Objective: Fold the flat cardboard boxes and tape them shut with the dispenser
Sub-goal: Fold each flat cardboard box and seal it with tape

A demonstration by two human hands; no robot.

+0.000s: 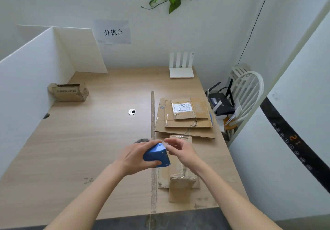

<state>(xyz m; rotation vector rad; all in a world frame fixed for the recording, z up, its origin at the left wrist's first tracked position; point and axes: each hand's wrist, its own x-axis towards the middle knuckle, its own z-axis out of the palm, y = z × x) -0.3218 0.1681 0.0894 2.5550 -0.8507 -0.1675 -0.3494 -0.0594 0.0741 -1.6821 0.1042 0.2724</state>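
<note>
My L hand (137, 156) grip wraps blue dispenser (157, 155); R hand (180, 149) grip pinches at its blade, above folded box (180, 179) on counter (107, 140).

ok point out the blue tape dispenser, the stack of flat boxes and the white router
blue tape dispenser (155, 155): head view, on its blue side face
stack of flat boxes (185, 122): head view, on bare cardboard below the label
white router (181, 72): head view, on its flat base

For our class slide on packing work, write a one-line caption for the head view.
Left hand holds a blue tape dispenser while the right hand reaches its toothed end, above a cardboard box.
</note>
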